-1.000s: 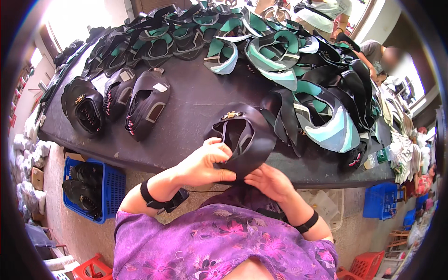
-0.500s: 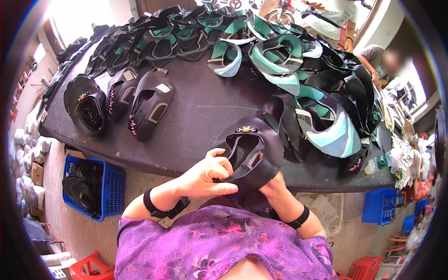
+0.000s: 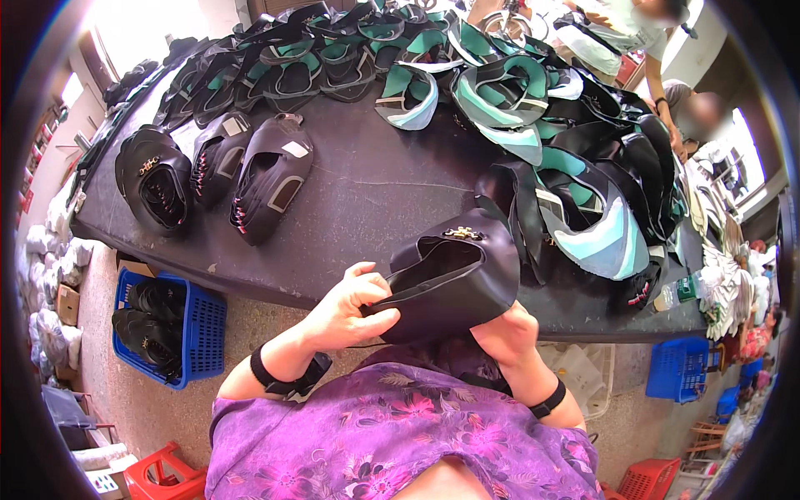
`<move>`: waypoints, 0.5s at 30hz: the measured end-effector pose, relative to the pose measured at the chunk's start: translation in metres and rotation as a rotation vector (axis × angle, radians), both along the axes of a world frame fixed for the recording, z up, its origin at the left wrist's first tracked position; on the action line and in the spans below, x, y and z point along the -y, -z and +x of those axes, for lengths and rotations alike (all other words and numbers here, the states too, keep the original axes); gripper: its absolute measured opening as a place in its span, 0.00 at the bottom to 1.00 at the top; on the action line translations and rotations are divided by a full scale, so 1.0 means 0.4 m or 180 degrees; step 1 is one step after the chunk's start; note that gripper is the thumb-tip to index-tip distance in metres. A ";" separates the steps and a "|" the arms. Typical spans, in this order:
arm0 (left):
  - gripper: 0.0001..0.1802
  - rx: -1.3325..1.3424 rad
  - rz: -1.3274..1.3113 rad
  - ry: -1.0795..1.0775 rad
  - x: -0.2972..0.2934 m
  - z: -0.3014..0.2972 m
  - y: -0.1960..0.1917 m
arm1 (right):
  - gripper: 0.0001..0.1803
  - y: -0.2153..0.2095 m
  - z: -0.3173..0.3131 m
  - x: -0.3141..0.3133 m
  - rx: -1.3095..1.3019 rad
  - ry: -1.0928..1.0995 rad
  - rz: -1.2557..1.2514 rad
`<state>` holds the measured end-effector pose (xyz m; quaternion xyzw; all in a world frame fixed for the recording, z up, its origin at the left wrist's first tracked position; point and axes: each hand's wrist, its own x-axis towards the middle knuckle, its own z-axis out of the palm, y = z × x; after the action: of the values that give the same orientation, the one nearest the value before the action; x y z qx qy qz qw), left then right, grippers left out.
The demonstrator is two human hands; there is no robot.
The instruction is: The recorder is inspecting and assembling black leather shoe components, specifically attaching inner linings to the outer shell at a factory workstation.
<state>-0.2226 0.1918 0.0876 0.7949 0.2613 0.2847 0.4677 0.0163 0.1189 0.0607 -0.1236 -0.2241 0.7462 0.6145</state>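
Observation:
A black shoe upper (image 3: 457,287) with a gold chain-like ornament is held up at the table's near edge, its opening facing up and away from me. My left hand (image 3: 354,307) pinches its left rim between thumb and fingers. At its lower right, my right hand (image 3: 507,332) is closed on the edge, with some fingertips hidden behind the upper. Right beside it lies a pile of black uppers with green and pale blue linings (image 3: 596,221). Farther left on the table sit a black upper with a gold ornament (image 3: 154,179) and stacked black uppers tied with coloured thread (image 3: 271,179).
The dark table (image 3: 367,187) carries rows of more uppers (image 3: 292,75) along its far side. A blue basket (image 3: 204,333) of black uppers stands lower left; another blue basket (image 3: 677,368) is lower right. A plastic bottle (image 3: 677,292) lies at the right edge. Other people work at upper right.
The held upper has tilted, showing more of its outer side and less of its inside. My left hand has shifted slightly left, my right slightly right. A co-worker leans further into view.

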 end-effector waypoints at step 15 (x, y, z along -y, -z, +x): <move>0.07 0.0065 0.1863 0.0253 0.071 0.059 0.010 | 0.13 -0.034 -0.034 -0.022 0.1294 0.0761 0.0186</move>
<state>-0.1988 0.1635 0.0835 0.9027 0.1321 0.3374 0.2320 0.0029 0.1276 0.0743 -0.2791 -0.3485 0.6211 0.6441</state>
